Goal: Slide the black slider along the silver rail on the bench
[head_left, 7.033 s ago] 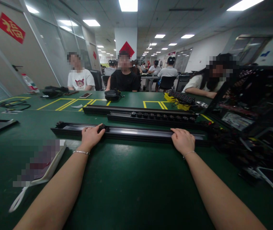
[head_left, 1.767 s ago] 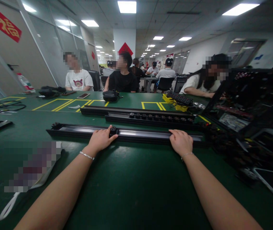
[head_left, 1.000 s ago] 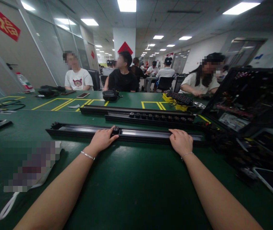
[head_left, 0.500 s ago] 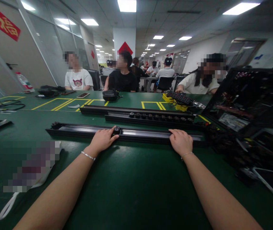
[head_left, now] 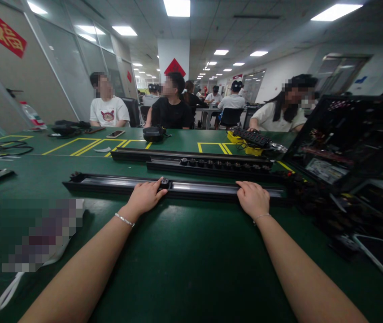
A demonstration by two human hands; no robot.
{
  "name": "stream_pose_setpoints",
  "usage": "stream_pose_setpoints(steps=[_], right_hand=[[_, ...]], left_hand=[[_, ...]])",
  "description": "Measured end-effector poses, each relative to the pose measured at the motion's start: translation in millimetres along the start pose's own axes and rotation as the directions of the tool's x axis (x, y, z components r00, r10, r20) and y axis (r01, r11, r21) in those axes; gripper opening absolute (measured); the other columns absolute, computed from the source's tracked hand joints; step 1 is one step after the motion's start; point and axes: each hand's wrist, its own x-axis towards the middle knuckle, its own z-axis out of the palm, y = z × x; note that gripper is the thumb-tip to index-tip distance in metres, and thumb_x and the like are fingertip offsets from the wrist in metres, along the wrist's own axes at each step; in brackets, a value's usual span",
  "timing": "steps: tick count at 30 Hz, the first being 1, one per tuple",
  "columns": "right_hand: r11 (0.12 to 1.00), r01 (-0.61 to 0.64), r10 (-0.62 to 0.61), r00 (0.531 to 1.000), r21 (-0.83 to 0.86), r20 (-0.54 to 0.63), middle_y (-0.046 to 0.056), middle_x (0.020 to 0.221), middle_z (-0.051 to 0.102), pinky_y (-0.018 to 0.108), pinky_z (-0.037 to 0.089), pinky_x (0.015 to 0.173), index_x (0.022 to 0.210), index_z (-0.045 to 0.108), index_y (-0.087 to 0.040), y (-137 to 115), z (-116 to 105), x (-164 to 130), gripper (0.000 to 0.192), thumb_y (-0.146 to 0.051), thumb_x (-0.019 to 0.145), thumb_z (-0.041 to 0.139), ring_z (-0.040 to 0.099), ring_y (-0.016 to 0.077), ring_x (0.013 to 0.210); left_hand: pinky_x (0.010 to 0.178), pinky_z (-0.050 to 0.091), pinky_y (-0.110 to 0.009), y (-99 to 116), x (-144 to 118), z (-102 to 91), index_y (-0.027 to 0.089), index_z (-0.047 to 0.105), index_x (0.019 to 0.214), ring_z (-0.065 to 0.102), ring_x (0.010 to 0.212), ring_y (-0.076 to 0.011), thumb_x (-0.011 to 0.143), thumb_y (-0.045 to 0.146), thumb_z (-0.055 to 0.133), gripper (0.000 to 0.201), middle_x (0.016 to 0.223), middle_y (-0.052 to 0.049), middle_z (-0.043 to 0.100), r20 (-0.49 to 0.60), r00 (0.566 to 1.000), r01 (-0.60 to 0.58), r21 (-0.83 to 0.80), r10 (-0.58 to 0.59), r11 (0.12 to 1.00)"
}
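A long black rail (head_left: pixel 205 189) lies flat across the green table (head_left: pixel 191 264), right in front of the person. One small black socket piece (head_left: pixel 165 183) sits in its groove near the middle; the rest of the groove looks bare, so most of the filling seems left to do. The left hand (head_left: pixel 145 197) lies half curled on the rail, fingertips on that piece. The right hand (head_left: pixel 253 199) presses flat on the rail further right. Behind lies another rail (head_left: pixel 208 164) with a full row of sockets.
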Motion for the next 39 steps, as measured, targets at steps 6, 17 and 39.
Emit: stream_pose_setpoints(steps=[6,17,39], right_hand=[[1.000,-0.005,0.005,1.000,-0.001,-0.006,0.001,0.118,0.062,0.039,0.035,0.088,0.112,0.063,-0.028,-0.3,-0.3,-0.3,0.040,-0.024,0.084,0.036,0.048,0.0220,0.110],[1.000,-0.012,0.012,1.000,-0.002,-0.006,0.000,0.118,0.062,0.040,0.035,0.088,0.111,0.063,-0.028,-1.4,-1.0,-0.4,0.039,-0.025,0.085,0.034,0.048,0.0210,0.111],[1.000,-0.017,0.017,0.999,0.001,0.034,0.002,0.120,0.061,0.041,0.035,0.090,0.114,0.062,-0.028,-2.8,-5.0,-0.4,0.041,-0.025,0.084,0.034,0.047,0.0226,0.111]], left_hand=[[0.085,0.038,-0.041,5.9,0.0,-0.8,0.014,0.036,0.137,0.057,0.105,-0.0282,0.087,0.060,0.017,0.070,0.113,-0.014,0.064,-0.014,1.000,0.013,-0.004,-0.013,1.000],[0.084,0.038,-0.038,8.2,-0.3,-2.8,0.020,0.034,0.139,0.057,0.104,-0.0268,0.085,0.063,0.020,0.070,0.113,-0.011,0.064,-0.004,1.000,0.022,0.003,-0.022,1.000],[0.093,0.036,-0.039,12.6,0.9,5.4,0.011,0.040,0.133,0.055,0.108,-0.0248,0.088,0.057,0.025,0.066,0.114,-0.015,0.063,-0.084,0.996,-0.034,-0.040,0.030,0.999]])
